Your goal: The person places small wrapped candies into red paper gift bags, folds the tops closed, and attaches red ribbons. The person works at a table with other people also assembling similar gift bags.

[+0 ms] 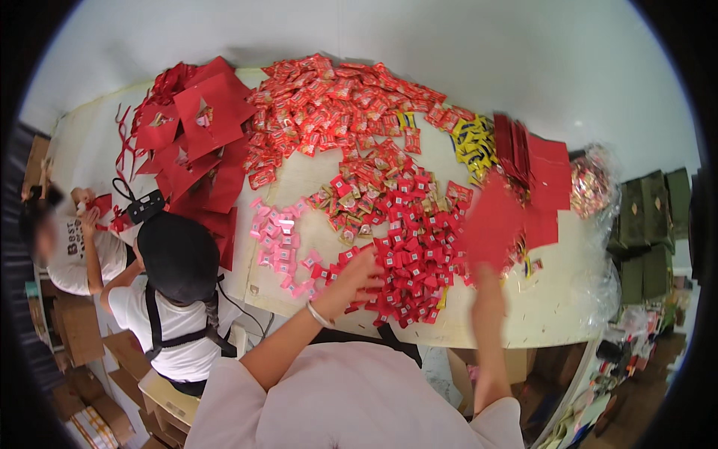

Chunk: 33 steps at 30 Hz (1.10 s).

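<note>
The left hand (357,275) lies open, fingers spread on the red sweet packets (410,258) heaped at the near table (523,314) edge, handy for gathering. The right hand (485,273) grips a blurred red paper bag (493,224), lifted above the heap, perhaps for filling.

Single head view, worn camera, looking steeply down from above wearer's chest onto pale table (538,318). Faces forward across table toward white wall (479,52) beyond far edge. Table close, fills centre; fisheye bends table edges; dark corners.
</note>
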Each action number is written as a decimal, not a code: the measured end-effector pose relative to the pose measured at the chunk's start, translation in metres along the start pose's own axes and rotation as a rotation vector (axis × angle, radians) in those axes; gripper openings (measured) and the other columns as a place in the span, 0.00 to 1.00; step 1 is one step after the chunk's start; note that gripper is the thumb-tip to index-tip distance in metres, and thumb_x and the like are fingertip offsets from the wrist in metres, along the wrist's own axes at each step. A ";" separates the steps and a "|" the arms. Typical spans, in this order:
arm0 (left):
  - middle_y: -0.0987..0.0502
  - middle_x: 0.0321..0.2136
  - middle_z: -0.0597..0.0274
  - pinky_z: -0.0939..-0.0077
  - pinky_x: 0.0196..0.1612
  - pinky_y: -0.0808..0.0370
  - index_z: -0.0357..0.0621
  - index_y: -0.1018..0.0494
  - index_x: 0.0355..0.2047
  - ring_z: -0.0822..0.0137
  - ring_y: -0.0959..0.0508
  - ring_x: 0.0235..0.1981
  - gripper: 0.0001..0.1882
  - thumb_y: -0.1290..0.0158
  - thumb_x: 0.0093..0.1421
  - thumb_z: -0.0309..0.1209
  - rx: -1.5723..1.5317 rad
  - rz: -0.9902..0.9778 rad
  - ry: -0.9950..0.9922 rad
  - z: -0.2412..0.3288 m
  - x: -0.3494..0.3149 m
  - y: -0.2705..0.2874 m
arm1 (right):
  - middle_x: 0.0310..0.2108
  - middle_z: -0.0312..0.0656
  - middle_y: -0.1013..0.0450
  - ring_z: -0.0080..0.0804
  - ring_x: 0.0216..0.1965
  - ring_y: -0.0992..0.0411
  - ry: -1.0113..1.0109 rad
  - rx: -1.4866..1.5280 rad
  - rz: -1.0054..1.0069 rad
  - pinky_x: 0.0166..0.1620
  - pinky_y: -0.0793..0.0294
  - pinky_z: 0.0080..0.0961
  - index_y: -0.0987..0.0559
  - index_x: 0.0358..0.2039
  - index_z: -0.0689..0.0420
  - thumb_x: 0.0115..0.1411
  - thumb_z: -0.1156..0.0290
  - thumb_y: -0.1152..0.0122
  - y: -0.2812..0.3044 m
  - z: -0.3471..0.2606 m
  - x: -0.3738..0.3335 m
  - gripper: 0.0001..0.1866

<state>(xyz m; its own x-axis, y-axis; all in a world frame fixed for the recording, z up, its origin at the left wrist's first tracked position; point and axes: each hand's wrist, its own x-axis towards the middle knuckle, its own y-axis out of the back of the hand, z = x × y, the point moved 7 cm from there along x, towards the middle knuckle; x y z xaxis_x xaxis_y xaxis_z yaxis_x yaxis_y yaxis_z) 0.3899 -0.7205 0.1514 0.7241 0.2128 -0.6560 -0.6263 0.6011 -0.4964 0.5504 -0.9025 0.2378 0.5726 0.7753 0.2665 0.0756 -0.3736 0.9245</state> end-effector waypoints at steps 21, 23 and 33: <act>0.30 0.44 0.45 0.67 0.40 0.26 0.37 0.50 0.60 0.53 0.24 0.36 0.42 0.42 0.48 0.37 1.406 0.194 -0.418 0.056 -0.054 0.084 | 0.18 0.39 0.42 0.36 0.24 0.38 0.782 0.448 -0.052 0.36 0.33 0.32 0.31 0.10 0.57 0.43 0.71 0.36 -0.073 -0.220 0.045 0.13; 0.36 0.48 0.35 0.59 0.43 0.28 0.36 0.58 0.61 0.43 0.27 0.38 0.52 0.40 0.42 0.37 1.641 0.186 -0.637 0.048 -0.051 0.063 | 0.18 0.39 0.41 0.35 0.25 0.38 0.790 0.354 -0.095 0.36 0.32 0.32 0.31 0.11 0.57 0.42 0.72 0.36 -0.088 -0.231 0.037 0.12; 0.33 0.41 0.31 0.56 0.34 0.26 0.29 0.53 0.58 0.40 0.25 0.32 0.42 0.47 0.45 0.31 1.594 0.072 -0.439 0.036 0.004 0.074 | 0.17 0.38 0.42 0.34 0.20 0.40 0.844 0.535 0.000 0.27 0.39 0.29 0.31 0.11 0.56 0.41 0.71 0.36 -0.088 -0.238 0.038 0.12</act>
<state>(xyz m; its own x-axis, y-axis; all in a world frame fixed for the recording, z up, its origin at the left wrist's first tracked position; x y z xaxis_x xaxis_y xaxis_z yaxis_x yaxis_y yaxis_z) 0.3567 -0.6474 0.1329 0.9032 0.2940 -0.3126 0.0467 0.6568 0.7526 0.3717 -0.7188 0.2312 -0.1790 0.8056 0.5648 0.5522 -0.3929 0.7354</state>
